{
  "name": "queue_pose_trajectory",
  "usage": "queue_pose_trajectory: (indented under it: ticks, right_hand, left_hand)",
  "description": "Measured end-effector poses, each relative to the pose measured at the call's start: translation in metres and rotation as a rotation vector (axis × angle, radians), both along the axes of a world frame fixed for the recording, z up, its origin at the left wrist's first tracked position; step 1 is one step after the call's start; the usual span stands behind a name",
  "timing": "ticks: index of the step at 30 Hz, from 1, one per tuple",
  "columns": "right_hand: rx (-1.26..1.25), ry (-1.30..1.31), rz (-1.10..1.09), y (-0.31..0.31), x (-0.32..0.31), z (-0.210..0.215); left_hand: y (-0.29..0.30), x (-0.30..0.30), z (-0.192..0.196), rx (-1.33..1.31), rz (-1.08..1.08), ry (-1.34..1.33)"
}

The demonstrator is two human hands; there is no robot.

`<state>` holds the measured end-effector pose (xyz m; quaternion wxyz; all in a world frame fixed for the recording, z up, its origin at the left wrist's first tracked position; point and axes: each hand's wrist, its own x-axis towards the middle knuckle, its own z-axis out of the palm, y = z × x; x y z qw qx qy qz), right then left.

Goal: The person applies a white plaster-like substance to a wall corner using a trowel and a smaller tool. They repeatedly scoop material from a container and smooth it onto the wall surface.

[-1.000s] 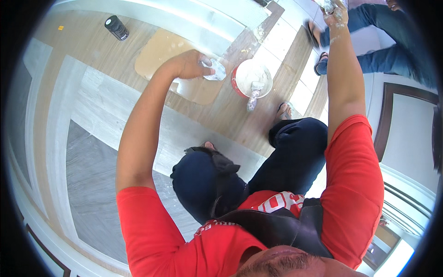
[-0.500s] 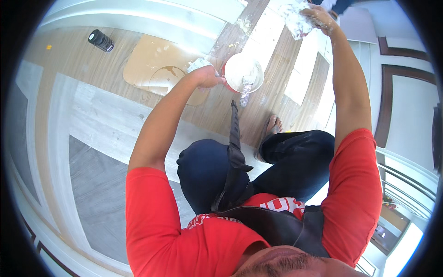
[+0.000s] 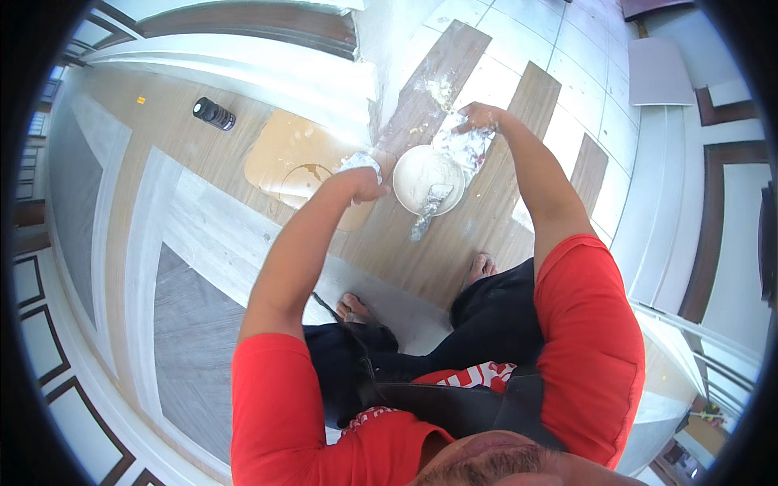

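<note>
A round white tub [image 3: 413, 194] stands on the wood-look floor, with whitish material inside. A putty knife [image 3: 425, 217], smeared white, leans across its near rim, handle outward. My right hand [image 3: 485, 118] grips a crumpled, white-dusted plastic bag [image 3: 463, 146] at the tub's upper right edge. Left of the tub is my left hand [image 3: 365, 185], its fingers closed around a pale whitish piece [image 3: 361, 162] whose kind I cannot make out. That piece is over the edge of a tan board [image 3: 271, 154], apart from the tub.
A dark bottle with a white cap [image 3: 213, 113] lies left of the board. White powder [image 3: 440, 91] is scattered on the planks beyond the tub. White tiles [image 3: 559, 89] show at the far right. My feet [image 3: 483, 266] are close to the near side of the tub.
My right hand has come down and left with the plastic bag, from the far right to the tub. My left hand stays beside the tub. The view has shifted.
</note>
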<state>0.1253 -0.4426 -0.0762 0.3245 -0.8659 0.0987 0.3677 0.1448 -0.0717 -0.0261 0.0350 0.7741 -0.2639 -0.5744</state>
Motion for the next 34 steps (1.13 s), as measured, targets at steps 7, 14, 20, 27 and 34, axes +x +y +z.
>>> queue_pose_trajectory:
  ticks: [7,14,20,27,34]
  right_hand:
    - [0.095,0.104,0.265,0.023,0.026,-0.02]
    - [0.104,0.076,0.298,0.012,0.015,-0.044]
    - [-0.01,-0.036,0.182,0.0,0.004,-0.055]
    - [0.116,0.025,0.177,0.008,0.015,-0.066]
    - [0.124,0.065,0.368,0.052,0.022,-0.059]
  left_hand:
    - [-0.013,-0.066,-0.079,-0.134,0.643,0.143]
    - [-0.002,-0.11,-0.145,-0.245,0.992,0.106]
    - [-0.001,-0.118,-0.171,-0.371,0.561,-0.435]
    - [0.016,-0.097,-0.151,-0.379,0.285,-0.467]
    - [0.116,-0.068,-0.123,-0.325,0.257,-0.338]
